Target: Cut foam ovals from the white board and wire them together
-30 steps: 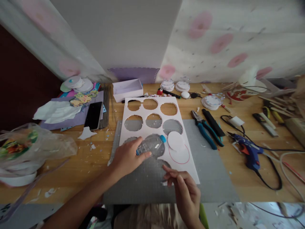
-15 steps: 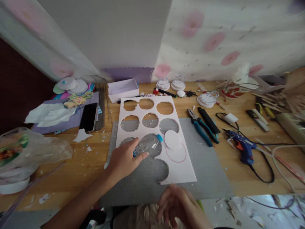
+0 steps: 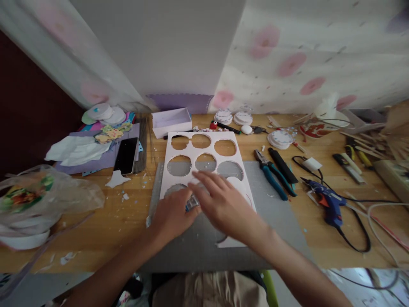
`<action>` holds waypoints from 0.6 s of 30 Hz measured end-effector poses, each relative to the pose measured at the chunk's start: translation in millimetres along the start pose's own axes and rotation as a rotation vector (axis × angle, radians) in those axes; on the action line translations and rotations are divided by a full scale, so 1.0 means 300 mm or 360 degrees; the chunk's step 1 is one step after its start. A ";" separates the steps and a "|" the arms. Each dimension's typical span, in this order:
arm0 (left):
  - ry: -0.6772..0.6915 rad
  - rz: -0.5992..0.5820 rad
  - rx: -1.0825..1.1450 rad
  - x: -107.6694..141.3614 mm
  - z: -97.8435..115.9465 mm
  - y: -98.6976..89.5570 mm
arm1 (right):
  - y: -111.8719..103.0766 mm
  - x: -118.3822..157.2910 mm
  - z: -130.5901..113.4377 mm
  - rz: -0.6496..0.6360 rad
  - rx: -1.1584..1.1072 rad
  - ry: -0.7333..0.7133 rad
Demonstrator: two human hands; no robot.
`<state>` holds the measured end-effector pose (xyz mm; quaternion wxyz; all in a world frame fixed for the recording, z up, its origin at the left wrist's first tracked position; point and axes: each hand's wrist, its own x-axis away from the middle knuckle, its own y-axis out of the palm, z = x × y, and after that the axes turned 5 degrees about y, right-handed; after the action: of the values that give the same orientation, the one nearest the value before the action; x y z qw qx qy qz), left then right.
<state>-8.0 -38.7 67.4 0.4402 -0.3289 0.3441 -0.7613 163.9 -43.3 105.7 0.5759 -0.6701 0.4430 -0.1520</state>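
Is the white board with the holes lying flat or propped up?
Flat: the white board lies over the gray mat and wooden table, which show through its holes.

White sheet [image 3: 193, 151], grey mat [image 3: 275, 226]
The pliers [image 3: 265, 163] have blue-green handles [image 3: 275, 185]. The glue gun [image 3: 333, 209] is blue and orange. The wall cover [image 3: 306, 51] is white with pink spots.

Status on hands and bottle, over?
Left hand holds bottle. Right hand over it, contact unclear. Bottle at holed board, view mostly blocked by hands.
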 end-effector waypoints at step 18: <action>0.0120 -0.0084 -0.0266 -0.030 -0.005 -0.030 | 0.053 0.083 -0.015 -0.0755 -0.0041 0.0822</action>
<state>-9.8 -26.9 72.0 0.3777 -0.3445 0.4142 -0.7530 168.2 -64.4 85.1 0.3850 -0.7010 0.4078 -0.4406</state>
